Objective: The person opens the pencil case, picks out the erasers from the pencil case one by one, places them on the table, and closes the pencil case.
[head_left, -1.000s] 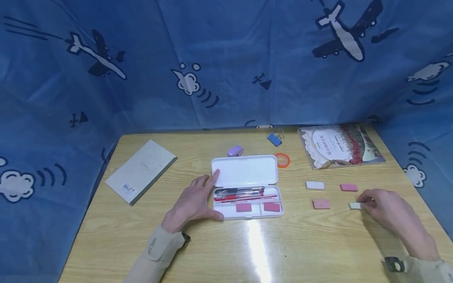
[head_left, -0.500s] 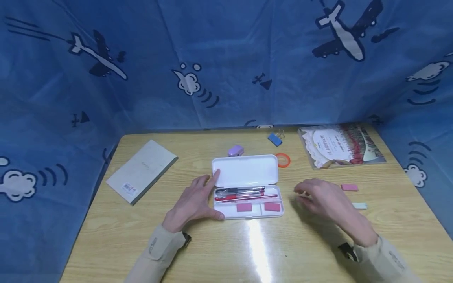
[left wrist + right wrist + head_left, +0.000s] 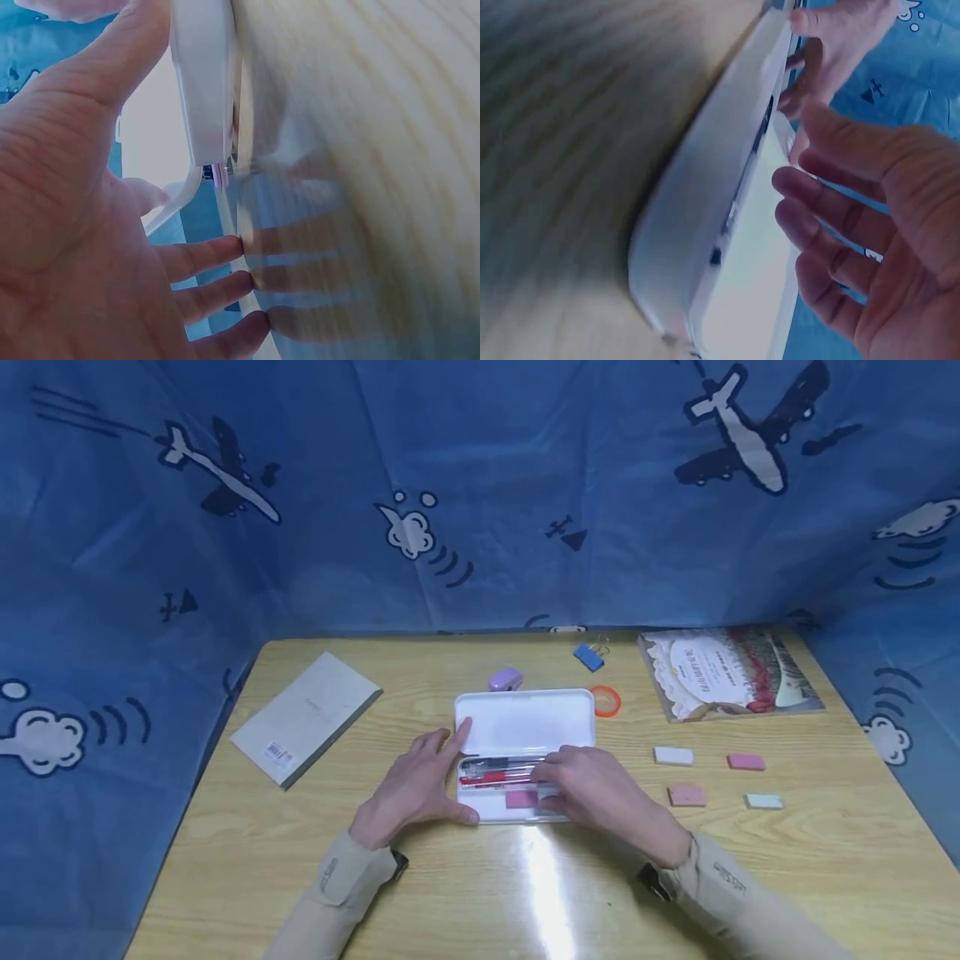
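An open white pencil case (image 3: 525, 724) lies at the table's middle, and its tray holds pens (image 3: 495, 771) and a pink eraser (image 3: 521, 798). My left hand (image 3: 420, 781) lies flat against the case's left side, its index finger touching the lid's corner and its thumb at the front corner. My right hand (image 3: 592, 785) hovers over the right half of the tray with relaxed fingers, hiding that part. In the right wrist view my right hand (image 3: 870, 225) holds nothing beside the case (image 3: 712, 195). The left wrist view shows my left hand's thumb lying along the case (image 3: 201, 90).
To the right of the case lie a white eraser (image 3: 673, 756), two pink erasers (image 3: 746, 762) (image 3: 686, 796) and a pale eraser (image 3: 764, 801). Farther back are a book (image 3: 729, 670), orange tape ring (image 3: 606, 700), blue binder clip (image 3: 588, 656) and purple item (image 3: 505, 679). A grey notebook (image 3: 307, 718) lies left.
My right hand left the pale eraser on the table at the right and swept left to the pencil case tray. The left hand stayed put.
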